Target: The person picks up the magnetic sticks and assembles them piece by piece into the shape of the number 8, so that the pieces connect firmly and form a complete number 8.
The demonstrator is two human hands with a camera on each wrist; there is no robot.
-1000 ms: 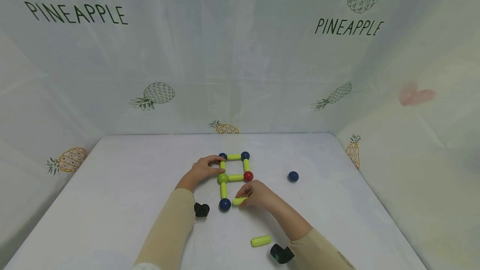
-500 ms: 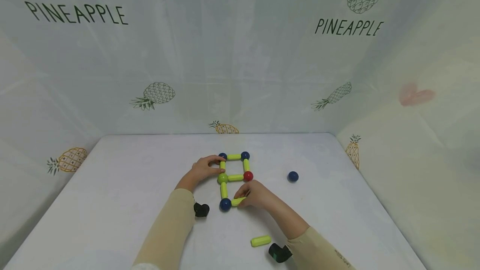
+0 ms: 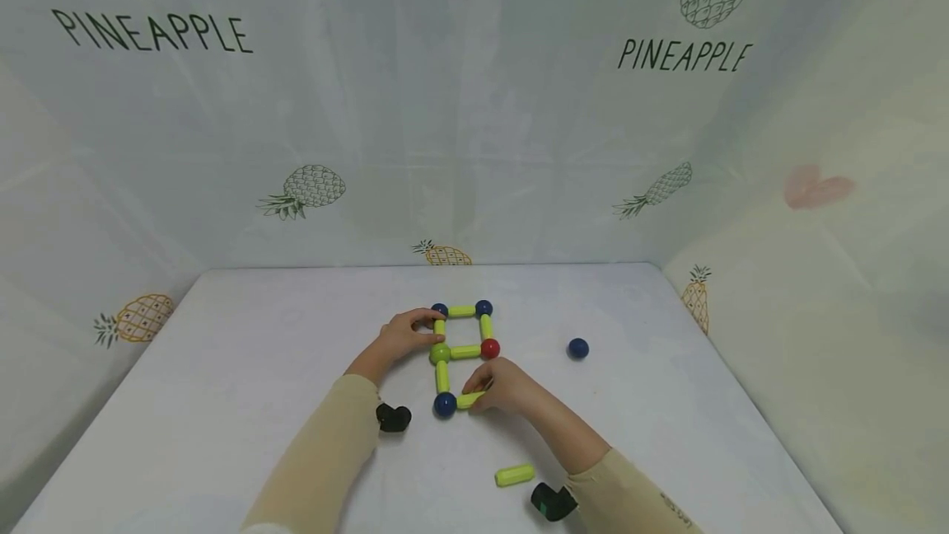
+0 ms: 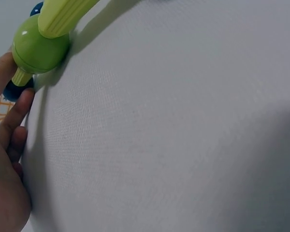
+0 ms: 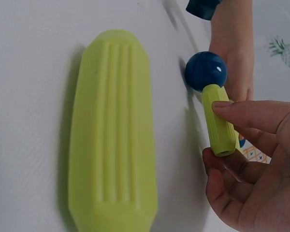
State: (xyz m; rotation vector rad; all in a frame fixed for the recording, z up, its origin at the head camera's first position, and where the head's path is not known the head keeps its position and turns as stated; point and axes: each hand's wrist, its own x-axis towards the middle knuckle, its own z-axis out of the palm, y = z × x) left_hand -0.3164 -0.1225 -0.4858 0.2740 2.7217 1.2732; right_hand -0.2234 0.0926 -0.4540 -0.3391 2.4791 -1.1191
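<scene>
On the table lies a figure of yellow-green rods and balls: a square with a tail toward the front. Its far corners are blue balls, its near corners a green ball (image 3: 441,353) and a red ball (image 3: 490,348). My left hand (image 3: 400,334) pinches the square's left rod (image 4: 21,77), just beyond the green ball. At the tail's front end sits a blue ball (image 3: 445,405). My right hand (image 3: 507,387) pinches another yellow-green rod (image 5: 216,121) between thumb and fingers; its far end meets that blue ball.
A loose yellow-green rod (image 3: 515,475) lies nearer the front, close under the right wrist. One loose blue ball (image 3: 578,348) stands to the right of the figure. Black wrist cameras (image 3: 553,502) sit at both sleeves. A pineapple-print curtain (image 3: 474,105) rises behind the table.
The rod in my right hand has moved slightly left, from a gap to contact with the front blue ball. My left hand keeps its grip; its forearm has shifted slightly left.
</scene>
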